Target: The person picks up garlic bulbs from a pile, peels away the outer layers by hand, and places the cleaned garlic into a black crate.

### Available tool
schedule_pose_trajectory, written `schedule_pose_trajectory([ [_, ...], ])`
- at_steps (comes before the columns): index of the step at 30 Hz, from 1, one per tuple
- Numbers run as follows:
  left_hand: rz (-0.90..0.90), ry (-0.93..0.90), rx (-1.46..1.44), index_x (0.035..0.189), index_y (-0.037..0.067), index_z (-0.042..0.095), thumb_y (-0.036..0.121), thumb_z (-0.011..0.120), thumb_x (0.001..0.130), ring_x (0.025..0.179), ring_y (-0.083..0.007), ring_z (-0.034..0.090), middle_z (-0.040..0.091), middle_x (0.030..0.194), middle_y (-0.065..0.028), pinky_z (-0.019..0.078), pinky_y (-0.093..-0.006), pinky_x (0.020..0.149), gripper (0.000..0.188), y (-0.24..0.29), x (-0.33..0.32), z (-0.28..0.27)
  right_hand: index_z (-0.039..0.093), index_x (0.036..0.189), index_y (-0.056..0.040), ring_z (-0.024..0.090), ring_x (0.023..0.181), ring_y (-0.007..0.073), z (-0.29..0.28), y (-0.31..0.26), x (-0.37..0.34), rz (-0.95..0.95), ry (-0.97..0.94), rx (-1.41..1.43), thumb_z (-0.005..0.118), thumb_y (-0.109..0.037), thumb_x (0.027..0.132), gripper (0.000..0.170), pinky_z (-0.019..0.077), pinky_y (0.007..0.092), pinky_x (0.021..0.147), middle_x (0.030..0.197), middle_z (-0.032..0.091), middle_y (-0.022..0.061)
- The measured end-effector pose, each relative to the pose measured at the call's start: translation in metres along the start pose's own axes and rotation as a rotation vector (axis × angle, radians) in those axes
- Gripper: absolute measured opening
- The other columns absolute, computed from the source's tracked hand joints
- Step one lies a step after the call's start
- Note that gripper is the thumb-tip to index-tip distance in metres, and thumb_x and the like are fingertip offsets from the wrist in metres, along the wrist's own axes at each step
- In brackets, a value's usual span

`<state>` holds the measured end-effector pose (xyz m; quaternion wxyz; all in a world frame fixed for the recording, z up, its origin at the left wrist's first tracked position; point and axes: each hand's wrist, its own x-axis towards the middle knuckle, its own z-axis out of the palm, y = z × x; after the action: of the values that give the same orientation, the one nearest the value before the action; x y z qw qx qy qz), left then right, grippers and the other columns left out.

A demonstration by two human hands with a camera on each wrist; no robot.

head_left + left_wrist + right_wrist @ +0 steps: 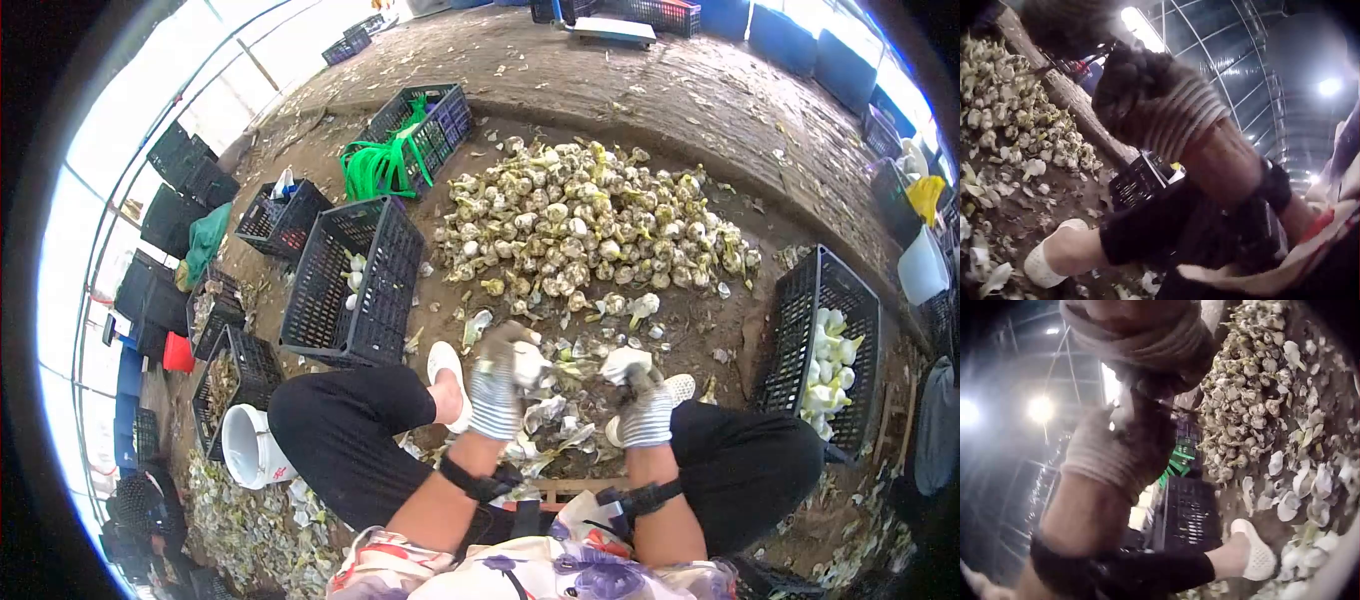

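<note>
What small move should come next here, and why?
I'd probably have the right hand set its white bulb in the crate on the right: it looks cleaner than the pile and much like the white bulbs already in there.

Nothing can be read; the red marking [279, 473] on the white bucket [249, 450] is too small.

Brown dirt floor [760, 130] beneath an arched metal frame [1241, 56], brightly lit.
</note>
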<state>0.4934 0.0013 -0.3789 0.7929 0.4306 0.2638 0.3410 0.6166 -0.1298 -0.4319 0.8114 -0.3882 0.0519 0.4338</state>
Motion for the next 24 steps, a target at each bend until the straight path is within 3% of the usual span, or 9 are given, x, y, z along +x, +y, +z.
schedule_pose_trajectory([
  [1, -0.127, 0.016, -0.176, 0.103, 0.005, 0.050, 0.050, 0.054, 0.079, 0.078, -0.0122, 0.056, 0.056, 0.088, -0.0032, 0.0485, -0.0261, 0.067, 0.051, 0.024, -0.002, 0.001, 0.057, 0.086, 0.0022, 0.059, 0.069, 0.0158, -0.017, 0.003, 0.008, -0.036, -0.110, -0.166, 0.049, -0.019, 0.086, 0.022, 0.0492, 0.0297, 0.062, 0.081, 0.061, 0.0087],
  [7, 0.228, -0.138, 0.332, 0.124, 0.003, 0.033, 0.060, 0.056, 0.072, 0.091, -0.0144, 0.052, 0.047, 0.104, -0.0069, 0.0464, -0.0268, 0.077, 0.080, 0.014, -0.018, -0.026, 0.056, 0.103, -0.0007, 0.057, 0.078, 0.0171, 0.039, 0.013, -0.040, 0.054, -0.503, -0.767, 0.068, -0.017, 0.072, 0.036, 0.0471, 0.0294, 0.071, 0.088, 0.060, 0.0077],
  [8, 0.180, -0.210, 0.438, 0.128, 0.004, 0.029, 0.064, 0.053, 0.070, 0.101, -0.0185, 0.046, 0.044, 0.112, -0.0095, 0.0386, -0.0301, 0.087, 0.087, 0.003, -0.022, -0.023, 0.055, 0.105, -0.0006, 0.057, 0.081, 0.0169, 0.041, 0.012, -0.044, 0.058, -0.511, -0.854, 0.070, -0.018, 0.071, 0.041, 0.0466, 0.0285, 0.072, 0.089, 0.060, 0.0074],
  [9, 0.140, -0.288, 0.546, 0.132, 0.005, 0.026, 0.068, 0.050, 0.067, 0.110, -0.0227, 0.041, 0.040, 0.120, -0.0121, 0.0308, -0.0333, 0.097, 0.093, -0.004, -0.027, -0.018, 0.047, 0.113, 0.0015, 0.056, 0.084, 0.0172, 0.048, 0.002, -0.046, 0.105, -0.505, -0.750, 0.061, -0.010, 0.078, 0.040, 0.0481, 0.0278, 0.072, 0.098, 0.057, 0.0107],
  [11, 0.172, -0.339, 0.572, 0.129, 0.008, 0.032, 0.047, 0.060, 0.072, 0.106, -0.0201, 0.045, 0.043, 0.118, -0.0083, 0.0369, -0.0332, 0.092, 0.076, -0.006, -0.030, -0.012, 0.046, 0.114, 0.0004, 0.056, 0.084, 0.0158, 0.042, 0.017, -0.039, 0.145, -0.288, -0.228, 0.061, -0.011, 0.078, 0.040, 0.0483, 0.0270, 0.071, 0.097, 0.057, 0.0091],
  [15, 0.264, -0.348, 0.817, 0.117, 0.006, 0.048, 0.019, 0.067, 0.075, 0.096, -0.0181, 0.053, 0.043, 0.121, -0.0091, 0.0469, -0.0294, 0.079, 0.048, 0.011, -0.029, -0.006, 0.047, 0.111, 0.0018, 0.057, 0.075, 0.0140, 0.031, 0.013, -0.031, 0.025, -0.205, -0.355, 0.055, -0.015, 0.085, 0.032, 0.0492, 0.0258, 0.064, 0.091, 0.058, 0.0089],
  [16, 0.363, -0.367, 1.021, 0.103, 0.003, 0.058, 0.010, 0.066, 0.074, 0.086, -0.0182, 0.057, 0.051, 0.112, -0.0110, 0.0481, -0.0278, 0.075, 0.031, 0.016, -0.026, -0.005, 0.047, 0.111, 0.0014, 0.057, 0.073, 0.0140, 0.026, 0.013, -0.026, 0.085, -0.226, -0.286, 0.054, -0.014, 0.085, 0.031, 0.0487, 0.0256, 0.062, 0.089, 0.058, 0.0093],
  [20, 0.275, -0.250, 0.911, 0.092, -0.001, 0.061, 0.008, 0.068, 0.071, 0.082, -0.0179, 0.058, 0.060, 0.086, -0.0101, 0.0475, -0.0274, 0.069, 0.023, 0.029, -0.034, 0.011, 0.045, 0.111, 0.0009, 0.056, 0.070, 0.0155, 0.028, 0.009, -0.024, 0.056, -0.243, -0.340, 0.052, -0.008, 0.085, 0.028, 0.0467, 0.0250, 0.059, 0.085, 0.058, 0.0101],
  [24, 0.393, -0.142, 1.082, 0.086, 0.001, 0.062, 0.009, 0.070, 0.068, 0.076, -0.0216, 0.061, 0.062, 0.085, -0.0120, 0.0485, -0.0282, 0.066, 0.022, 0.033, -0.031, 0.018, 0.040, 0.114, 0.0000, 0.056, 0.074, 0.0167, 0.028, 0.009, -0.022, 0.010, -0.311, -0.339, 0.056, -0.003, 0.081, 0.037, 0.0482, 0.0262, 0.063, 0.093, 0.056, 0.0097],
])
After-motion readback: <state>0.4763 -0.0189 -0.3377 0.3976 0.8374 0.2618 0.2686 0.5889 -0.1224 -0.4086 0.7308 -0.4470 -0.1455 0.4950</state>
